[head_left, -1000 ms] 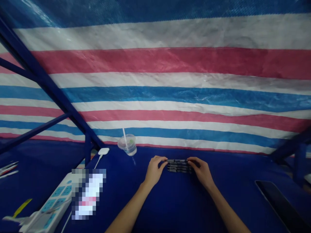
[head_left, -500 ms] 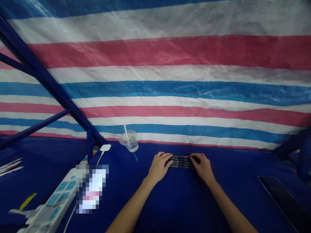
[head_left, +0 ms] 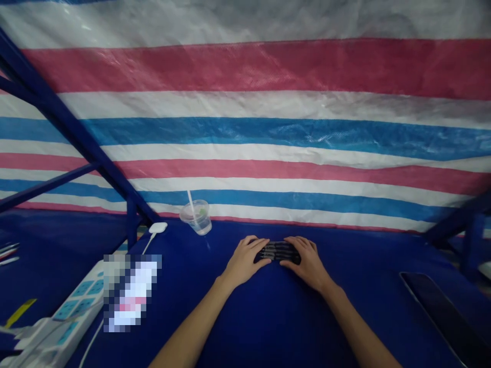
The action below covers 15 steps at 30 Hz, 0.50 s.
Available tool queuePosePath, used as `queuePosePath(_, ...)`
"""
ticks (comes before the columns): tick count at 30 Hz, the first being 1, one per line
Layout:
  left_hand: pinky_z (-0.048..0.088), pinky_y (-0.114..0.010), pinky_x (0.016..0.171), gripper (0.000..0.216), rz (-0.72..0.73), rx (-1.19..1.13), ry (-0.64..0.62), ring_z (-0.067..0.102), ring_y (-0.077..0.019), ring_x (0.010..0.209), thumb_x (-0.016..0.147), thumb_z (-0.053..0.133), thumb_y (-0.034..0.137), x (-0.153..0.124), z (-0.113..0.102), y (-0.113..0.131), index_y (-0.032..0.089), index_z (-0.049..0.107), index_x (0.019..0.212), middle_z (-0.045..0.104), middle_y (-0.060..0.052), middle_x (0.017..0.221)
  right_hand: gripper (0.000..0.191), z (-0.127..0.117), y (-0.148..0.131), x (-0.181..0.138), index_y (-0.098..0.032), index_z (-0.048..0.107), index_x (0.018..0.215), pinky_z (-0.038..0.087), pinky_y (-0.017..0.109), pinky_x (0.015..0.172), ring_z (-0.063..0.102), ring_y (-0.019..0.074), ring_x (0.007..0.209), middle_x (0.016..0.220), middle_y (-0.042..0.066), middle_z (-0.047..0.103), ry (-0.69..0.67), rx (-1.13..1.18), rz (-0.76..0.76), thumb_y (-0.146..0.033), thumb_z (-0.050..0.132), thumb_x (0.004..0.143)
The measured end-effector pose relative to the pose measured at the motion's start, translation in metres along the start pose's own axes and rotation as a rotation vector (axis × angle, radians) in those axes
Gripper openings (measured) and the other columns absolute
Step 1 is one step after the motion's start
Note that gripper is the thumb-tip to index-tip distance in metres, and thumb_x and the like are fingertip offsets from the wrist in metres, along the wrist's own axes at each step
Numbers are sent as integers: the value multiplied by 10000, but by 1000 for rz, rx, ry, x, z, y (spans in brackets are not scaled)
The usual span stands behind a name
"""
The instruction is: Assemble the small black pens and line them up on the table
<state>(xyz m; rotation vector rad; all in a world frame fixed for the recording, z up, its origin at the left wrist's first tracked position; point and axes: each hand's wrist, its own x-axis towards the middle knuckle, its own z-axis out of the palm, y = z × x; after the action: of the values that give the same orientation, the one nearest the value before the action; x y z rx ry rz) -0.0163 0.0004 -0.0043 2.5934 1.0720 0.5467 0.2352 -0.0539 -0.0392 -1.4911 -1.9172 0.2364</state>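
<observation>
Several dark pens point(head_left: 276, 250) lie side by side in a row on the blue table point(head_left: 249, 322), pointing left to right. My left hand point(head_left: 247, 257) is closed around their left ends, thumb on the near side and fingers on the far side. Around the right ends my right hand point(head_left: 305, 258) is closed the same way. Parts of the pens are covered by my fingers.
A clear plastic cup point(head_left: 201, 225) with a straw stands at the back left. Left are a white power strip point(head_left: 72, 312), a white charger point(head_left: 158, 228) with cable and a blurred-out bright object point(head_left: 132, 296). A dark phone point(head_left: 437, 312) lies at right.
My right hand has shifted from pinching near the pens' far right corner to spanning their right ends with thumb and fingers. The whole view has shifted slightly.
</observation>
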Motion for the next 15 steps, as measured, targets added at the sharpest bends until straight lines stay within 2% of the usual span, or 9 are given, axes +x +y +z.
queuePosePath(7,391,-502,1151,614,19,37,-22,435,-302,1376,973,628,491,1,-2,2,316,444,1533,547,-29,1513,430,-1,-6,0,-254,582,1336,386,524,1063,587,302,1229,1301,110,667,-38,-79,-107,-348,679,928)
queuePosePath(10,402,-491,1147,614,19,37,-31,436,-291,1376,975,629,483,1,-3,4,334,430,1537,539,-22,1518,467,-1,-6,0,-245,571,1353,392,522,1070,578,305,1243,1306,114,661,-17,-96,-130,-352,697,917)
queuePosePath(13,407,-482,1143,578,27,27,-23,447,-285,1366,977,629,478,1,-5,5,331,465,1511,569,-24,1484,559,-2,-6,-1,-234,542,1396,377,539,1095,516,330,1321,1366,130,620,15,-128,-177,-387,729,891)
queuePosePath(15,410,-477,1139,542,33,25,-19,457,-284,1357,982,620,482,2,-5,5,317,500,1483,587,-31,1461,554,-2,-8,-1,-244,549,1387,372,548,1100,488,340,1340,1382,131,600,25,-122,-202,-390,737,886)
